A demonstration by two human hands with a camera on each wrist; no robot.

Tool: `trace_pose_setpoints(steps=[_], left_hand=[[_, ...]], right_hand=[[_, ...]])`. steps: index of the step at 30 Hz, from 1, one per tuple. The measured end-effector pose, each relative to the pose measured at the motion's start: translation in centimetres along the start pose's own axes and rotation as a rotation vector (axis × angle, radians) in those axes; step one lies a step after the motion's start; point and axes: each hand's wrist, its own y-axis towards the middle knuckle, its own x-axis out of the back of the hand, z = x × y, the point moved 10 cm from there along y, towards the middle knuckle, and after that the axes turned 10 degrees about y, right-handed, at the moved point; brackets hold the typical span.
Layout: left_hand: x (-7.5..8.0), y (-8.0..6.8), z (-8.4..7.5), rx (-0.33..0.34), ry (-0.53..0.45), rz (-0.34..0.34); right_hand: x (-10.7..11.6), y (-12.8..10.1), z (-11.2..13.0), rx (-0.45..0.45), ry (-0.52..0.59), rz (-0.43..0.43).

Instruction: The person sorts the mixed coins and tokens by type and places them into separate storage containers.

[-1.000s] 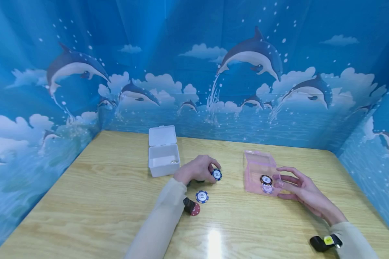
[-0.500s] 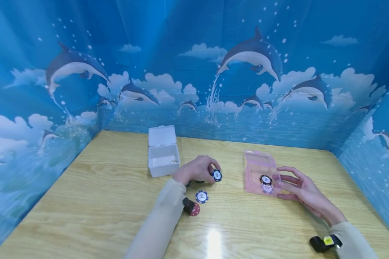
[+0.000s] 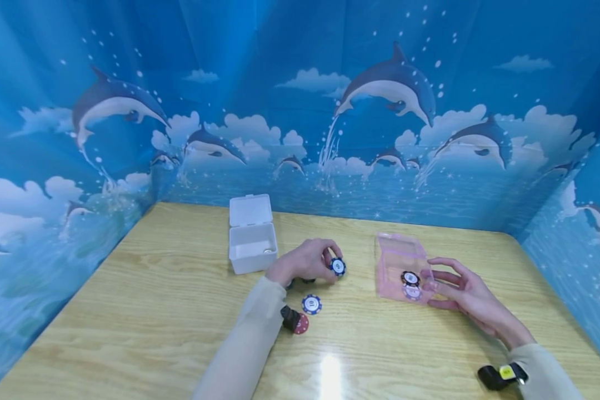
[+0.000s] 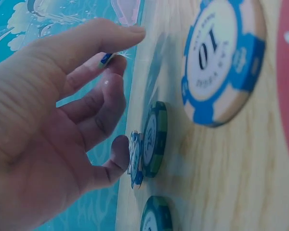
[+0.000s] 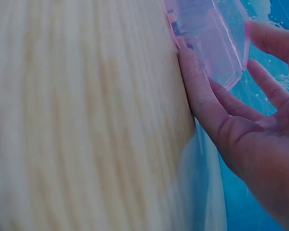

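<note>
Two hands are working on a wooden table (image 3: 155,311) with blue dolphin walls (image 3: 330,111) all around it. The left hand (image 3: 304,261) is sitting near the middle of the table, and its fingers are curling around a dark blue chip (image 3: 337,266), pinching it at the fingertips. In the left wrist view, more chips are standing on edge just under the curled fingers (image 4: 94,103), a green chip (image 4: 154,139) and a thin blue one touching it. A light blue chip (image 3: 311,304) with a 10 on it is lying flat on the table just in front of that hand, and a red chip (image 3: 301,323) is lying beside it, close to the sleeve. The right hand (image 3: 467,294) is resting on the table with its fingers nearly straight and spread, and they are touching the side of a pink see-through box (image 3: 397,261). It is not gripping anything. Inside the pink box two chips are lying, a black chip (image 3: 410,278) on top of a pale one. A white box (image 3: 252,247) with its lid standing open is sitting behind the left hand, a little to its left.
</note>
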Motion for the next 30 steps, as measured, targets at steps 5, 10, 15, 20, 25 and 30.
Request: trace_pose_setpoints(steps=[5,10,15,20,25,30], left_hand=[[0.3,-0.1,-0.4,-0.011,-0.038,-0.031],[0.6,0.0,-0.8,-0.024,-0.094,-0.056],[0.7,0.1,-1.1,-0.033,-0.146,-0.085],[0.6,0.2,-1.5,-0.04,-0.192,-0.107],[0.3,0.4,-2.1,-0.052,-0.213,-0.114],[-0.3,0.7,-2.7,-0.064,-0.241,-0.119]], right_hand=[[0.0,0.0,-0.1,-0.002,0.006,0.0],[-0.1,0.0,0.0,0.001,0.01,0.009],[0.1,0.0,0.0,-0.009,-0.007,-0.004],[0.1,0.1,0.0,-0.001,-0.016,0.001],[0.1,0.0,0.0,0.009,-0.003,0.011],[0.1,0.1,-0.1,0.005,-0.002,0.008]])
